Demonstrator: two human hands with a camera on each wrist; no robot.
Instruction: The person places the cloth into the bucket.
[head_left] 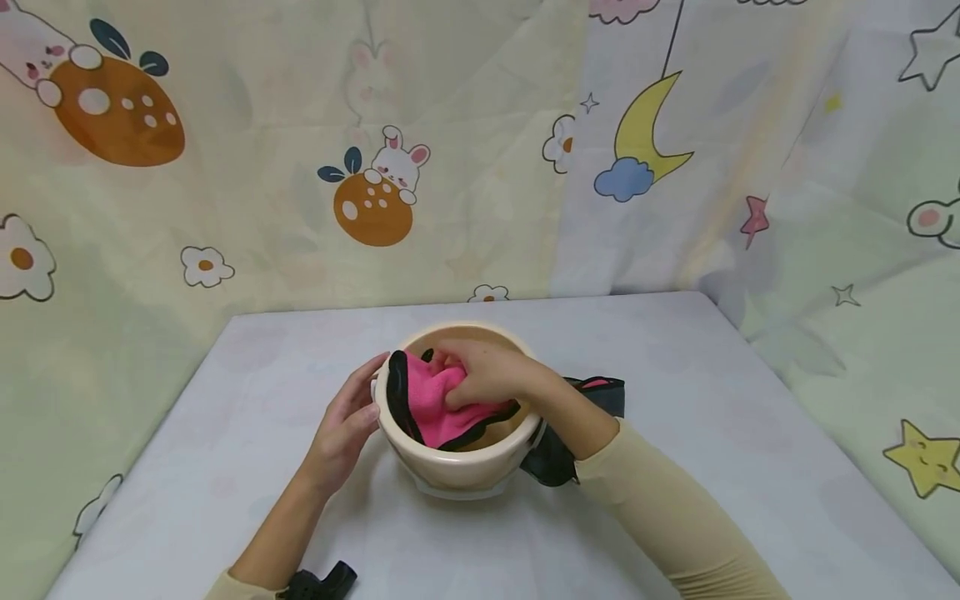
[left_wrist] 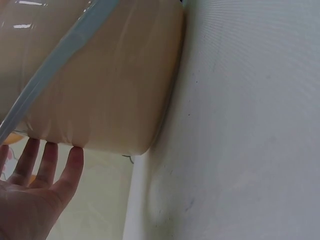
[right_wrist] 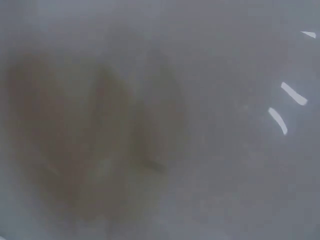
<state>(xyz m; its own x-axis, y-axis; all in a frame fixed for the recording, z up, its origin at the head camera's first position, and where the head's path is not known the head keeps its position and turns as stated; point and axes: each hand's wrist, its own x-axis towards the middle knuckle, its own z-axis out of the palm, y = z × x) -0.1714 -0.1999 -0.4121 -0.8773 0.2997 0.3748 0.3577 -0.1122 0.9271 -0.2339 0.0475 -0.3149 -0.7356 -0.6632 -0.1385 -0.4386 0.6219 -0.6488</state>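
A cream bucket (head_left: 457, 471) stands on the white table, and a pink cloth (head_left: 431, 400) with black edging lies in its opening. The left hand (head_left: 339, 429) rests against the bucket's left side, its fingers fairly straight; in the left wrist view the fingertips of that hand (left_wrist: 37, 197) touch the bucket wall (left_wrist: 105, 90). From the right, the right hand (head_left: 487, 372) reaches inside the rim, fingers curled onto the pink cloth, the fingertips partly hidden in its folds. The right wrist view is too blurred to make out the hand.
To the bucket's right, partly behind the right forearm, lies a black item (head_left: 551, 458) with a dark band (head_left: 603, 393) showing some pink. A black device (head_left: 322, 582) is at the left wrist. Printed curtains hang behind the white table (head_left: 300, 358).
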